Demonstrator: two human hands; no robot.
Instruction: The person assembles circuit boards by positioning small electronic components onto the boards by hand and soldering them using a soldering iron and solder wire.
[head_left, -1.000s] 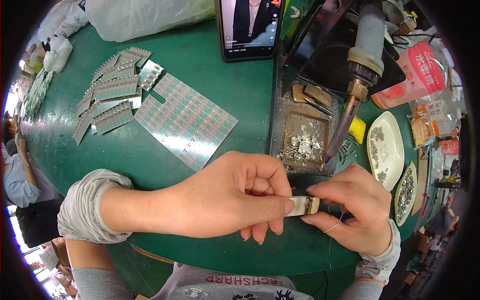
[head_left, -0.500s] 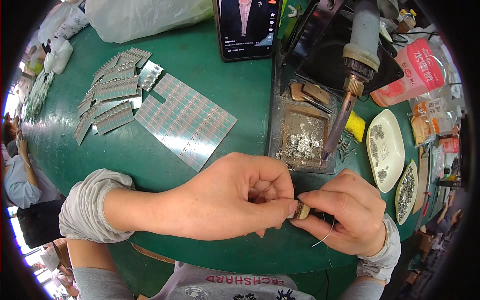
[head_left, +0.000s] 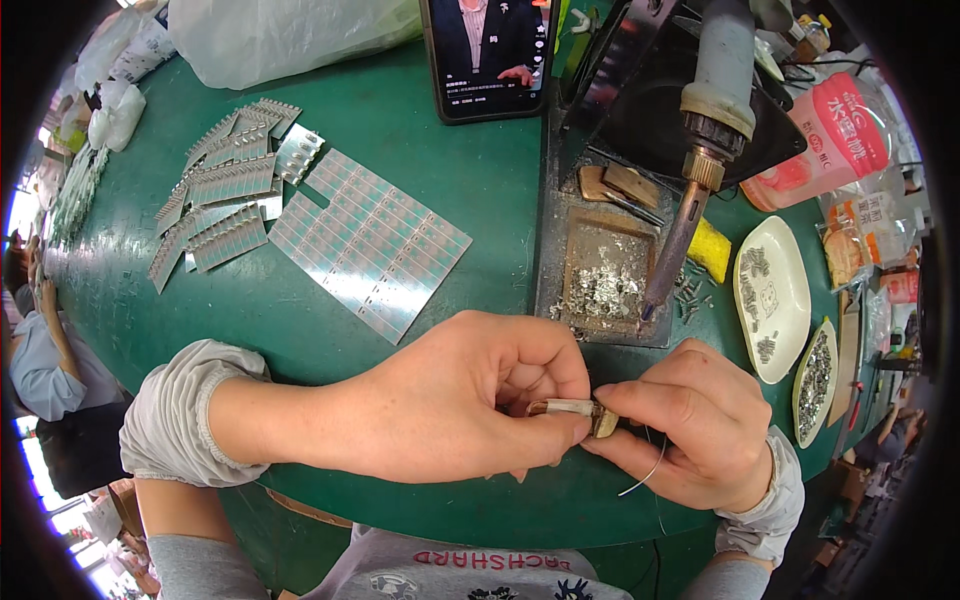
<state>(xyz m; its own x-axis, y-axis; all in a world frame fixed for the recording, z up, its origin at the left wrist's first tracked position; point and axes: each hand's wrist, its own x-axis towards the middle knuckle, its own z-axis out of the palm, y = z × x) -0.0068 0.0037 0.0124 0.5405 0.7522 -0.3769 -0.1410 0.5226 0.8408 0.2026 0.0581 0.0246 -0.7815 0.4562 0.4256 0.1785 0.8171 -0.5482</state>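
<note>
My left hand is closed in a pinch, its thumb and forefinger at a small pale strip-like part with a brownish end. That part meets a small brown and cream block, which my right hand pinches between thumb and fingertips. A thin silvery wire curves down out of my right hand. Just beyond the hands, the tip of a soldering iron points down over a grimy tray holding silvery scraps. What the curled fingers of my left hand cover is hidden.
Flat circuit board panels and a pile of board strips lie at the left. A phone stands at the back. To the right are a cream dish, a leaf-shaped dish of small metal parts, a yellow sponge and a pink-labelled container.
My left thumb has dropped slightly away from the forefinger, so the pale strip-like part now shows between them. My right hand stays almost where it was. The phone's picture has changed.
</note>
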